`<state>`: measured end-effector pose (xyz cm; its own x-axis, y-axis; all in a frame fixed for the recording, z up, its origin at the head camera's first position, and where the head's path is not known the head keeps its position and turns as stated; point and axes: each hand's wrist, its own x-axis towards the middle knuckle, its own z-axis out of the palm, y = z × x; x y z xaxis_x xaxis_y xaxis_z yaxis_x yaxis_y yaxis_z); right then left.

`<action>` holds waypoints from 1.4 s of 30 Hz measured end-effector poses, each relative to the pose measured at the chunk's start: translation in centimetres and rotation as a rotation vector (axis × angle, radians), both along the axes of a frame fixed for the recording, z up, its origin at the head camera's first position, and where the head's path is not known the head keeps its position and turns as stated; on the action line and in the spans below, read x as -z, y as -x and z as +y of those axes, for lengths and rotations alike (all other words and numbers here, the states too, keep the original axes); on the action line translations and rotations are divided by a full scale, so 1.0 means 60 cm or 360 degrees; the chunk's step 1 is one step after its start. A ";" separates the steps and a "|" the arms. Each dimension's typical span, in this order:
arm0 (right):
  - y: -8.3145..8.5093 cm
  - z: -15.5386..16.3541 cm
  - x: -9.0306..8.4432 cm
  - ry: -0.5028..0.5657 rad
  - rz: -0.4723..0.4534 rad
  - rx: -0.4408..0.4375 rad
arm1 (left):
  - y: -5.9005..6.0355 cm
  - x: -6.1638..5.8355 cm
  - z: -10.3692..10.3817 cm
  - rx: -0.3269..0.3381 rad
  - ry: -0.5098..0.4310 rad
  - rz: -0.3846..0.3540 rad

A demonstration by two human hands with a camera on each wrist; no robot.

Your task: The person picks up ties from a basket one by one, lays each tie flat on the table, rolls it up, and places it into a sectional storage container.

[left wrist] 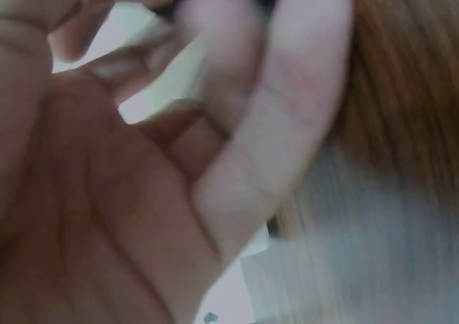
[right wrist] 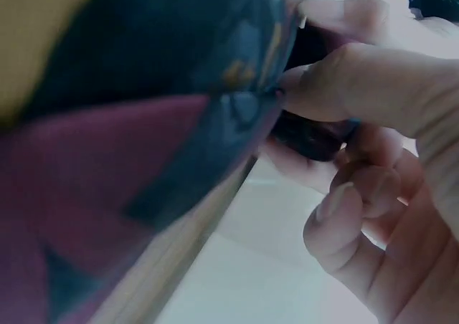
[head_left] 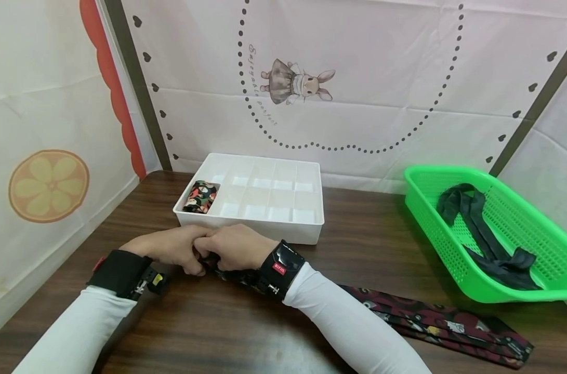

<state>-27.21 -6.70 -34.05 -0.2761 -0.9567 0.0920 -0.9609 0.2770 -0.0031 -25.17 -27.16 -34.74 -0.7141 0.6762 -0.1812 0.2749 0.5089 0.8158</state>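
A long necktie [head_left: 433, 322], dark red and black with a small print, runs from the table's right side toward both hands. My right hand [head_left: 241, 246] pinches it with the thumb on top, as the right wrist view shows. There the tie [right wrist: 165, 137] stretches away from a small dark rolled part [right wrist: 308, 134] at the fingers. My left hand [head_left: 171, 249] meets the right from the other side, its fingers curled at the rolled part. In the left wrist view the left fingers [left wrist: 301, 80] bend around something dark at the top edge. Most of the roll is hidden by the hands.
Just beyond the hands stands a white divided box [head_left: 250, 228]; its front left compartment holds a rolled, colourful patterned cloth [head_left: 201, 197]. On the right is a green mesh basket [head_left: 433, 249] with black fabric strips [head_left: 484, 234]. Printed curtains [head_left: 381, 67] hang behind the wooden table [head_left: 194, 332].
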 end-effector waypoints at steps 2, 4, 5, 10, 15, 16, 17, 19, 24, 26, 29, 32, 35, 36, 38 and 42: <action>-0.002 -0.002 0.002 -0.0005 0.0009 0.0009 | -0.001 0.003 -0.003 0.0016 -0.0038 -0.0011; -0.005 -0.002 0.000 -0.0024 -0.0013 0.0015 | -0.001 0.006 -0.002 0.0026 -0.0057 0.0018; -0.006 -0.002 -0.002 -0.0041 -0.0034 0.0019 | -0.001 0.007 -0.001 0.0039 -0.0055 0.0056; -0.004 0.001 -0.017 -0.0112 -0.0123 0.0069 | 0.005 0.000 0.006 0.0017 0.0102 0.0310; -0.003 0.004 -0.010 -0.0059 -0.0037 0.0078 | 0.004 -0.005 0.006 0.0005 0.0093 0.0242; -0.003 0.004 -0.009 -0.0043 -0.0018 0.0073 | 0.003 -0.004 0.005 0.0015 0.0057 0.0194; -0.004 0.004 -0.008 -0.0035 -0.0003 0.0067 | 0.003 -0.003 0.003 0.0019 0.0028 0.0153; -0.004 0.003 -0.006 -0.0023 0.0016 0.0057 | 0.002 -0.002 0.001 0.0008 0.0005 0.0125; -0.002 0.003 -0.009 -0.0032 0.0002 0.0044 | 0.002 0.002 0.003 -0.0067 0.0029 0.0119; -0.002 0.004 -0.011 -0.0046 0.0006 0.0044 | 0.002 0.001 0.005 -0.0089 0.0053 0.0142; -0.002 0.005 -0.014 -0.0071 0.0026 0.0040 | 0.001 -0.002 0.007 -0.0126 0.0099 0.0160; -0.002 0.005 -0.014 -0.0084 0.0034 0.0039 | 0.001 -0.004 0.008 -0.0125 0.0122 0.0170; 0.001 0.006 -0.013 -0.0056 0.0021 0.0033 | 0.000 -0.007 0.007 -0.0094 0.0118 0.0160; 0.002 0.006 -0.013 -0.0039 0.0019 0.0033 | 0.000 -0.007 0.006 -0.0081 0.0106 0.0161; 0.004 0.006 -0.012 -0.0007 0.0015 0.0030 | -0.001 -0.007 0.005 -0.0071 0.0083 0.0157; 0.005 0.008 -0.015 -0.0021 -0.0041 0.0007 | 0.001 -0.001 0.005 -0.0073 0.0063 0.0161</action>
